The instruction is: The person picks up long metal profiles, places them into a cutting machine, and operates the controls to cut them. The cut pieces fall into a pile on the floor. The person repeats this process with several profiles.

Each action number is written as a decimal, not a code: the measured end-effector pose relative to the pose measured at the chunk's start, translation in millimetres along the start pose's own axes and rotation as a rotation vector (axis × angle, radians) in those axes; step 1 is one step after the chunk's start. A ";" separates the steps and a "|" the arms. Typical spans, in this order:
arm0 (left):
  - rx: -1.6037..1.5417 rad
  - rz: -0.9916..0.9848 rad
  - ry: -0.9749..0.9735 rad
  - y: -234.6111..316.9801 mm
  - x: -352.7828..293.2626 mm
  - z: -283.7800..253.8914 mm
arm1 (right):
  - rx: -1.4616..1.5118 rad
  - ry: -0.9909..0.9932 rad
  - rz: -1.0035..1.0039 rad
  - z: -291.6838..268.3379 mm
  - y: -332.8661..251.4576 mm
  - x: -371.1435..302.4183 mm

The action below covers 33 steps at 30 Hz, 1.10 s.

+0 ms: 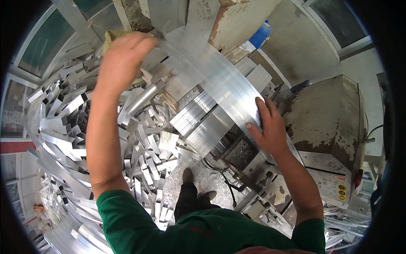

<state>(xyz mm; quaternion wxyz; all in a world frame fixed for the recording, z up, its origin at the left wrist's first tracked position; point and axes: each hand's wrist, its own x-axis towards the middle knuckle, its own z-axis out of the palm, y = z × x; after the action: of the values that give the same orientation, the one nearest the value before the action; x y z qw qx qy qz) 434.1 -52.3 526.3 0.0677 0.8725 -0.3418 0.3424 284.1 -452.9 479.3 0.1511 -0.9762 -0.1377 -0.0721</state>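
Long silver aluminium profiles (224, 78) lie side by side in a flat row, slanting from the upper middle toward the machine at right. My right hand (270, 131) spans the row near its right end, thumb at one side and fingers at the other, gripping it. My left hand (124, 59) is raised at the far left end, knuckles up. Its fingertips are hidden and a little blurred, so whether it touches the profiles does not show. A yellow-green cloth-like piece (111, 38) shows just behind that hand. Shorter profile stacks (198, 114) rest below the row on the machine bed.
A large heap of cut aluminium tube pieces (67, 127) fills the left side. A worn beige machine housing (325, 118) stands at right, and another worn housing (237, 21) at the top. A blue container (260, 36) sits behind. Metal chips cover the floor (177, 182) around my shoes.
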 end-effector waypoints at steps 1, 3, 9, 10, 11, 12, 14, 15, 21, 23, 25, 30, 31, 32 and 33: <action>-0.008 0.001 -0.055 3.1 -4.3 6.4 | 0.003 0.003 -0.008 -0.5 -1.1 1.0; -0.027 0.006 -0.164 2.0 -5.2 24.7 | 0.005 0.008 -0.026 -0.4 -3.7 2.0; -0.074 0.132 -0.279 13.9 11.3 74.2 | -0.034 0.033 -0.039 0.4 -0.8 0.8; -0.074 0.099 -0.241 16.2 15.2 78.2 | -0.030 0.035 -0.040 0.4 -1.5 0.8; -0.074 0.066 -0.203 18.2 18.6 81.4 | -0.026 0.036 -0.040 0.4 -2.3 1.1; -0.077 0.036 -0.163 19.8 21.6 85.0 | -0.025 0.039 -0.037 -0.2 -1.8 1.5; -0.161 -0.050 0.001 23.5 20.2 86.1 | -0.009 0.038 -0.033 -1.4 -1.3 2.7; -0.206 -0.092 0.080 27.7 18.3 85.4 | 0.001 0.036 -0.028 -1.5 -1.2 2.2; -0.441 -0.390 0.163 126.3 -34.3 85.3 | -0.006 0.069 -0.040 0.8 -2.1 -0.2; -0.483 -0.225 -0.098 167.5 -20.4 85.2 | 0.020 0.089 -0.049 4.3 2.3 -1.5; -0.427 -0.060 -0.084 203.5 -6.9 84.7 | 0.107 0.110 -0.051 7.0 3.3 -2.7; -0.343 0.061 -0.148 227.7 15.1 112.1 | 0.236 0.238 -0.061 17.2 21.0 -11.5; -0.349 0.065 -0.156 230.1 16.0 115.0 | 0.189 0.303 -0.093 18.9 26.6 -15.4; -0.384 0.035 -0.249 232.2 18.9 110.1 | 0.165 0.355 -0.128 19.5 33.7 -20.2; -0.427 0.020 -0.343 230.6 23.0 103.9 | 0.143 0.378 -0.131 16.2 39.8 -27.2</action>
<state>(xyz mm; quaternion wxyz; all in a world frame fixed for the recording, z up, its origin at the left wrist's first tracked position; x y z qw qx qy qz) 355.3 -276.2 435.8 0.1880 0.8803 -0.4214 0.1104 271.4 -491.0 448.1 0.2383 -0.9211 -0.1746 -0.2537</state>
